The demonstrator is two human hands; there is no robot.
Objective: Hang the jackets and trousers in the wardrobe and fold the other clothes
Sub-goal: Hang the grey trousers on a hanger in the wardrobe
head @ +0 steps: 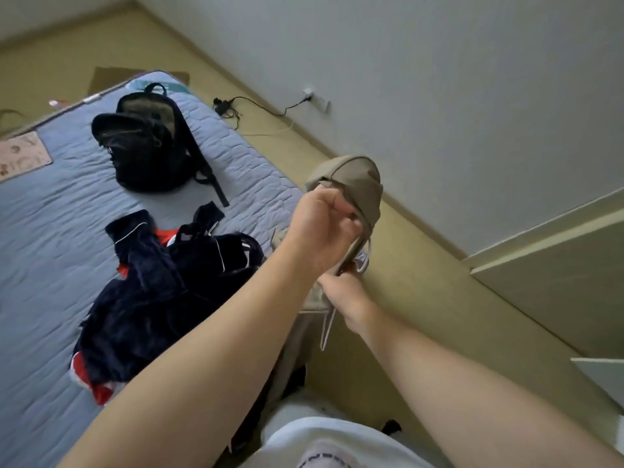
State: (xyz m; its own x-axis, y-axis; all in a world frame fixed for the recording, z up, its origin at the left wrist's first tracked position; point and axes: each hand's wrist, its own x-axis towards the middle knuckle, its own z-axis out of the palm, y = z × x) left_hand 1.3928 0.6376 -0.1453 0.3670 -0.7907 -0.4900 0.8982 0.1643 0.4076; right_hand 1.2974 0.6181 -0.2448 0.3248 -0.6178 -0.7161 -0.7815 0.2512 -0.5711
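Note:
I hold up a khaki garment (358, 184) with pale drawstrings over the bed's right edge. My left hand (320, 228) grips its bunched top, fingers curled round the cloth. Just below, my right hand (341, 292) pinches the same garment near a dangling drawstring (327, 327). The rest of the khaki cloth hangs down behind my arms, mostly hidden. A crumpled heap of navy clothes (162, 298) with white piping and red parts lies on the blue quilted mattress (50, 231), left of my arms.
An open black backpack (152, 143) stands on the mattress farther back. A charger and cable (233, 108) lie on the floor by a wall socket (315, 97). A pale wardrobe door (557, 271) stands at the right.

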